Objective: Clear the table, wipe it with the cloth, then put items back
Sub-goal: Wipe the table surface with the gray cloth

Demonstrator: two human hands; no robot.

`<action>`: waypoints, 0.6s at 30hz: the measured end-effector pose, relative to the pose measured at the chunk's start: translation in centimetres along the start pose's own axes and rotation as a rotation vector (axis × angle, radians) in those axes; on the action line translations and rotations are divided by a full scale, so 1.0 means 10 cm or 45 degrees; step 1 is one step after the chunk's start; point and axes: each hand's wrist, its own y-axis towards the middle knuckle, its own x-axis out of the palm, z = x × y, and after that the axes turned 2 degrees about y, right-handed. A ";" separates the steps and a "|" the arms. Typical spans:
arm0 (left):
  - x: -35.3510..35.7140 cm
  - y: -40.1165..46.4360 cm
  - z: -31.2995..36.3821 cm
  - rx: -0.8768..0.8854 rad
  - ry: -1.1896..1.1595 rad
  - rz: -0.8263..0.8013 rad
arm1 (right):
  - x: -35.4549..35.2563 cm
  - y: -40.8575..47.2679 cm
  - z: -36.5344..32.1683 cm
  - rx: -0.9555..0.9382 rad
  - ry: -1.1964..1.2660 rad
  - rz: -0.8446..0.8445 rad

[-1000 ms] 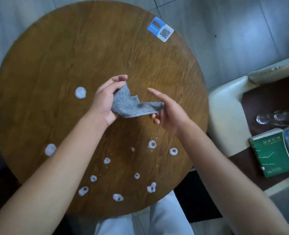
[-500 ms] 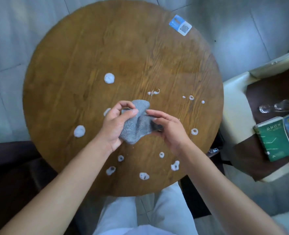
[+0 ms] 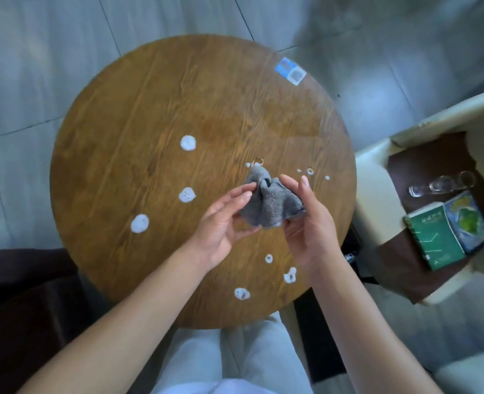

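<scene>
Cloth (image 3: 269, 203) lifted since half second ago, bunched between both hands above table (image 3: 138, 115). Left hand (image 3: 220, 223) fingers pinch near edge; right hand (image 3: 309, 223) grips far side. Foam blobs (image 3: 188, 143) lie leftward, nearer left hand.

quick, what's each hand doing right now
left hand: closed on the left side of the grey cloth, above the table
right hand: closed on the cloth's right side

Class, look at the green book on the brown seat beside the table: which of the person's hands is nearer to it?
Right. The right hand grips the grey cloth on the side towards the green book; the left hand holds the cloth's far side, further away.
</scene>
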 end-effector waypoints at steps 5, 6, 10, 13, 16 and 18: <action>0.27 0.29 -0.10 0.033 0.190 0.156 | -0.47 0.22 -0.12 -0.140 -0.300 0.189; 0.32 0.36 -0.11 0.033 0.279 0.186 | -0.57 0.27 -0.15 -0.153 -0.374 0.227; 0.56 0.76 -0.08 0.097 0.661 0.170 | -0.90 0.57 -0.36 -0.110 -0.562 0.325; 0.82 1.10 0.09 0.232 0.760 0.163 | -1.03 0.83 -0.65 -0.205 -0.616 0.275; 0.99 1.38 0.27 0.407 0.760 0.156 | -1.10 1.10 -0.93 -0.311 -0.588 0.258; 0.98 1.55 0.26 0.384 0.759 0.152 | -1.16 1.25 -1.00 -0.350 -0.569 0.249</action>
